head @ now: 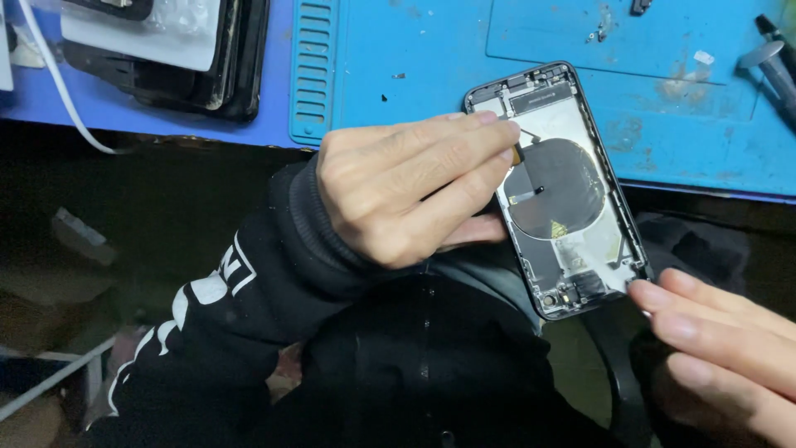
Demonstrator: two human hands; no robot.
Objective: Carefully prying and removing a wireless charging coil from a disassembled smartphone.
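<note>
Head view, near edge: black jacket sleeve point(249, 323) with white lettering runs up to left hand point(406, 187). Right hand point(713, 340) comes in from lower right, fingers point(663, 297) stretched out and loosely together, tips touching bottom right corner of opened phone housing point(557, 187); nothing clamped between them as far as visible. Left hand is curled over housing's left edge, index and thumb pinched on a small thin part point(519, 153) with an orange-brown tip, just above the round dark charging coil point(554, 189). What the part is, cannot tell. Housing is tilted, bottom end hanging past the worktop edge over the lap, top end over the blue repair mat point(414, 58). Farther back: stack of dark phone screens point(178, 50) at top left, white cable point(62, 91) beside it, metal tool point(771, 62) at far right on mat, tiny screws point(595, 35) near mat top.
</note>
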